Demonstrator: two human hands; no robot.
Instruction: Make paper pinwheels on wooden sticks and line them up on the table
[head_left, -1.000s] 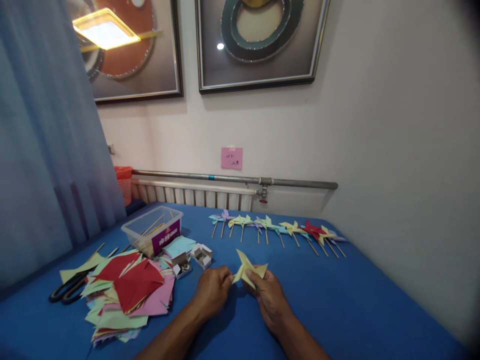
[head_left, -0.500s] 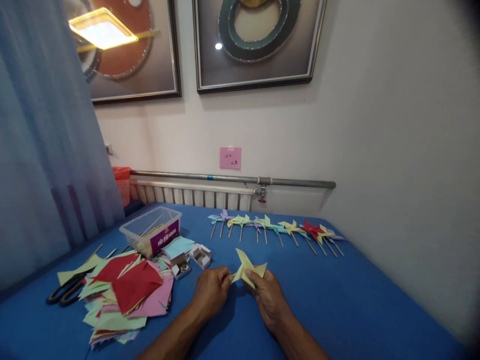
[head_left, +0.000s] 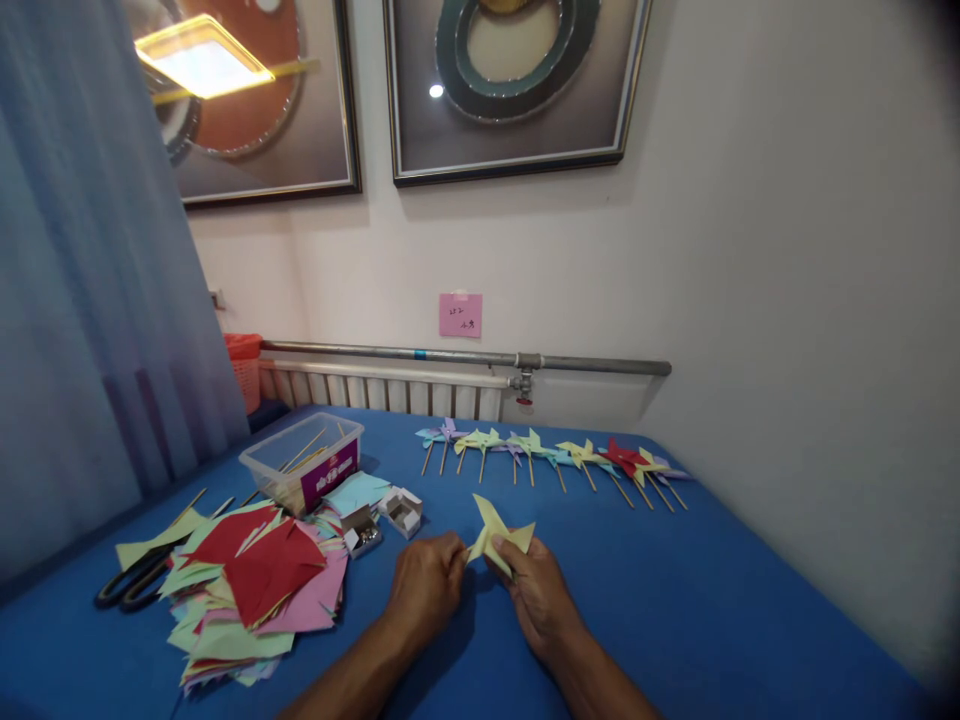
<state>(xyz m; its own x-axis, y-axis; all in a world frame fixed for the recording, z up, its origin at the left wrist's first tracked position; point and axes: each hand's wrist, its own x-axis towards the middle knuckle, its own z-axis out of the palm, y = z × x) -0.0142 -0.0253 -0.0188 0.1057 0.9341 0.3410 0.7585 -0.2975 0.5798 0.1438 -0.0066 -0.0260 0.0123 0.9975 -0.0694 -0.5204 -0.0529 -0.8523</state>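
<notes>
A pale yellow paper pinwheel (head_left: 489,528) is up in front of me above the blue table. My right hand (head_left: 538,590) is closed on it, the thumb pressed near its centre and the fingers behind the blades. My left hand (head_left: 429,580) is closed at the pinwheel's left side, pinching a thin pale part that sticks out there; most of that part is hidden by my fingers. Left of my hands, a small open box (head_left: 362,530) holds little metal pieces, with a second small white box (head_left: 403,512) beside it.
A pile of coloured paper squares (head_left: 255,590) lies at left, by black-handled scissors (head_left: 135,580). Behind stands a clear plastic tub (head_left: 300,460) with wooden sticks. Finished-looking pinwheels (head_left: 531,443) on sticks form a row at the back. A blue curtain (head_left: 97,300) hangs at far left.
My left hand and the pinwheel have shifted very slightly to the right. Both hands keep their grip, and the things on the table stay put.
</notes>
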